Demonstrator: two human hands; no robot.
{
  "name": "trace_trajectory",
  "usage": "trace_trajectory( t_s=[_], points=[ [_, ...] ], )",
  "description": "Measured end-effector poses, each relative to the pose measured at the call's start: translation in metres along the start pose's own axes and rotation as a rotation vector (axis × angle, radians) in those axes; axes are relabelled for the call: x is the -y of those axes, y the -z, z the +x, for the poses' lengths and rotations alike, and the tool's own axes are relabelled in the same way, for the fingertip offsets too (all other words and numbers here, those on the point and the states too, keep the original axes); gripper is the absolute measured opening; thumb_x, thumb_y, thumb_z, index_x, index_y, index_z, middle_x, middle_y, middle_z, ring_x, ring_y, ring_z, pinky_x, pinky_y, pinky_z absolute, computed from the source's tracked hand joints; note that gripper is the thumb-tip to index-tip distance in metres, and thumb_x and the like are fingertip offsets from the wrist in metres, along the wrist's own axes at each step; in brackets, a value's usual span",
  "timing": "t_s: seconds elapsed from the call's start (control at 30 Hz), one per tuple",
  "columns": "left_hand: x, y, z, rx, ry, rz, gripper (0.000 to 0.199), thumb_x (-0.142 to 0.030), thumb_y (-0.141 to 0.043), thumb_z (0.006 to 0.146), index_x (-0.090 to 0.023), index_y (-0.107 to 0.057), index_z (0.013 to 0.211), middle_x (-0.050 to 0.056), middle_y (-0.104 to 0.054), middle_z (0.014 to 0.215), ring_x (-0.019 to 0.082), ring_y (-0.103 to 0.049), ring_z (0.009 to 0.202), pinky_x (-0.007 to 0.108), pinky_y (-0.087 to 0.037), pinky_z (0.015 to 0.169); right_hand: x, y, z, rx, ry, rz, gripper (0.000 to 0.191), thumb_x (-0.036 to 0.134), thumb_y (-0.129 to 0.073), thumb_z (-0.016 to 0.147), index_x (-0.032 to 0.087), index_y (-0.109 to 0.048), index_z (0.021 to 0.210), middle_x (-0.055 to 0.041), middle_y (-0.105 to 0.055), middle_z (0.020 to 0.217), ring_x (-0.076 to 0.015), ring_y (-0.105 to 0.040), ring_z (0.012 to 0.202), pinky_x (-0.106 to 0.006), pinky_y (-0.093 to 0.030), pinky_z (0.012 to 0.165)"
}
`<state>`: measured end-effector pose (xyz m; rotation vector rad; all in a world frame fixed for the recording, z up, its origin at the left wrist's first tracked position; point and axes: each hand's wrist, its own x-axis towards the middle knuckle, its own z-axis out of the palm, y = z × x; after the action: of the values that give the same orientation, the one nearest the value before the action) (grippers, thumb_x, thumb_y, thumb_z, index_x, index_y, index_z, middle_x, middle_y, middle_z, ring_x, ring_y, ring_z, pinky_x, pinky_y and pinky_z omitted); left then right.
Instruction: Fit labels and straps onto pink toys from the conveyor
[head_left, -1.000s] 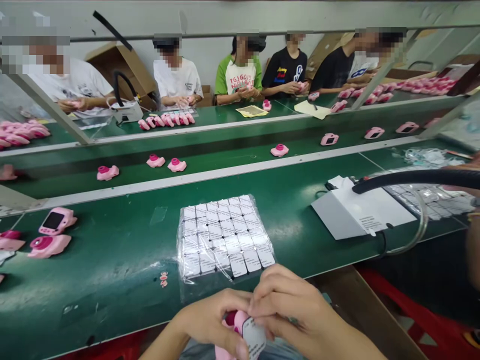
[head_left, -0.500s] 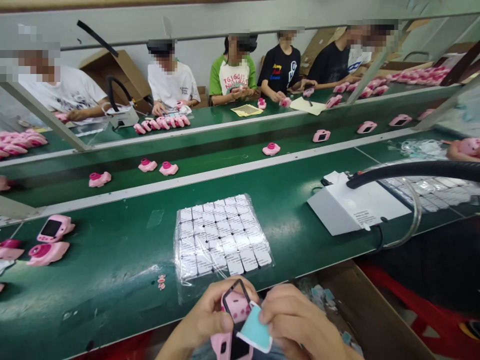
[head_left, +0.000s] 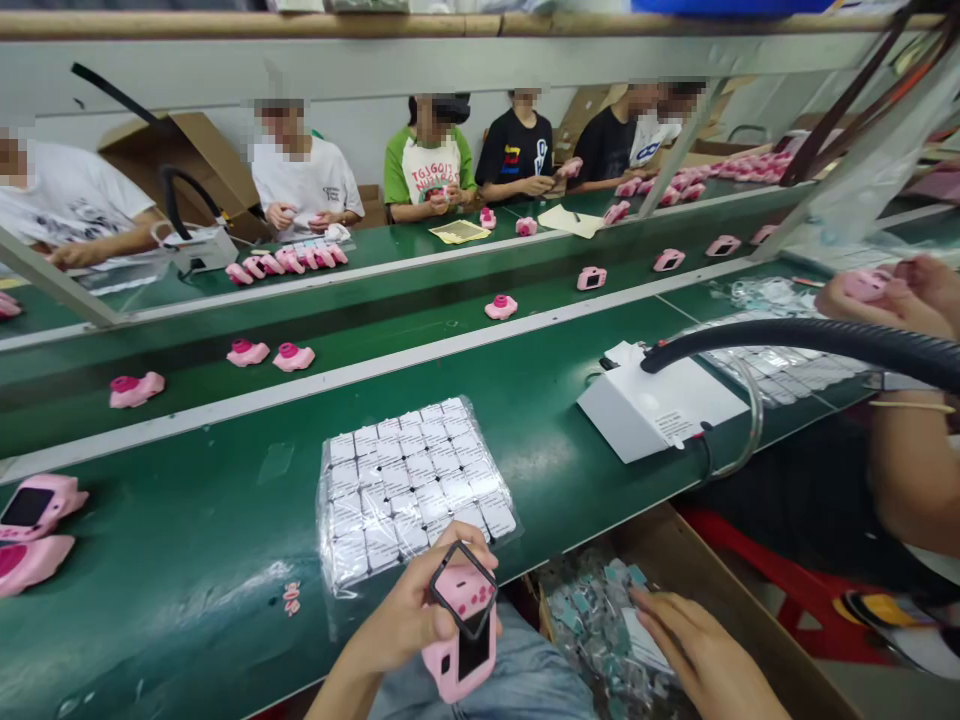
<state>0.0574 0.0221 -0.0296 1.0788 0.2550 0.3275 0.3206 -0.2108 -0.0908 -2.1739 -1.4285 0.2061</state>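
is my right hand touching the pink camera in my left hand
Apart. The head view shows the right hand over the scraps, away from the pink camera in the left hand, with denim visible between them.

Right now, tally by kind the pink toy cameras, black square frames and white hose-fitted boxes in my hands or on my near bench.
Pink toy cameras: 3 (1 in the left hand, 2 at the left end of the near bench)
Black square frame: 1
White hose-fitted box: 1
Total: 5
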Motion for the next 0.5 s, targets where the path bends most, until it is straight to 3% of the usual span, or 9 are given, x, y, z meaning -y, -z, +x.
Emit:
trace_trajectory(
  t_s=[0.07, 0.17, 0.27, 0.33, 0.4, 0.5],
  points=[
    [-0.005, -0.004, 0.006, 0.055, -0.027, 0.109, 0.060, -0.066, -0.072, 0.068, -0.026, -0.067, 0.112, 0.007, -0.043, 0.112, 0.025, -0.054, 0.101, 0.036, -0.049, 0.086, -0.011, -0.001, -0.010, 0.032, -0.150, 0.019, 0.056, 0.065, -0.049, 0.086, 0.018, -0.076, 0.099, -0.0159, -0.072, 0.105, -0.0338, -0.069, 0.096, -0.048, -0.058, 0.084],
    [-0.011, -0.011, 0.016, 0.168, -0.006, 0.252, 0.059, -0.067, -0.072, 0.068, -0.026, -0.070, 0.110, 0.007, -0.043, 0.110, 0.028, -0.048, 0.107, 0.041, -0.041, 0.097, 0.033, 0.007, -0.008, 0.240, -0.381, 0.476, 0.049, 0.061, -0.047, 0.091, 0.022, -0.073, 0.106, -0.0104, -0.070, 0.103, -0.0247, -0.065, 0.099, -0.038, -0.053, 0.092],
    [-0.014, -0.016, 0.022, 0.240, 0.043, 0.374, 0.059, -0.066, -0.074, 0.065, -0.027, -0.071, 0.109, 0.008, -0.043, 0.113, 0.027, -0.047, 0.105, 0.040, -0.041, 0.095, 0.100, 0.007, 0.009, 0.456, -0.485, 1.134, 0.062, 0.067, -0.039, 0.092, 0.017, -0.074, 0.099, -0.0030, -0.062, 0.067, -0.0128, -0.059, 0.061, -0.026, -0.052, 0.066],
    [-0.017, -0.016, 0.023, 0.268, 0.075, 0.430, 0.058, -0.064, -0.076, 0.064, -0.030, -0.070, 0.111, 0.008, -0.042, 0.117, 0.027, -0.046, 0.106, 0.039, -0.042, 0.093, 0.130, 0.001, 0.020, 0.572, -0.511, 1.461, 0.071, 0.073, -0.039, 0.089, 0.012, -0.074, 0.089, 0.0008, -0.052, 0.054, -0.0068, -0.046, 0.044, -0.018, -0.042, 0.049],
    [-0.020, -0.017, 0.022, 0.294, 0.102, 0.476, 0.056, -0.060, -0.078, 0.064, -0.032, -0.069, 0.112, 0.008, -0.042, 0.119, 0.028, -0.045, 0.110, 0.038, -0.043, 0.092, 0.141, -0.009, 0.025, 0.685, -0.518, 1.600, 0.075, 0.077, -0.040, 0.086, 0.009, -0.073, 0.080, 0.0026, -0.047, 0.046, -0.0040, -0.038, 0.037, -0.015, -0.031, 0.040],
    [-0.026, -0.020, 0.023, 0.327, 0.122, 0.507, 0.054, -0.055, -0.082, 0.063, -0.033, -0.070, 0.111, 0.007, -0.046, 0.116, 0.029, -0.045, 0.112, 0.037, -0.043, 0.092, 0.140, -0.022, 0.023, 0.804, -0.562, 1.657, 0.075, 0.076, -0.039, 0.087, 0.008, -0.068, 0.073, 0.0049, -0.042, 0.040, -0.0026, -0.029, 0.031, -0.015, -0.019, 0.034]
  ],
)
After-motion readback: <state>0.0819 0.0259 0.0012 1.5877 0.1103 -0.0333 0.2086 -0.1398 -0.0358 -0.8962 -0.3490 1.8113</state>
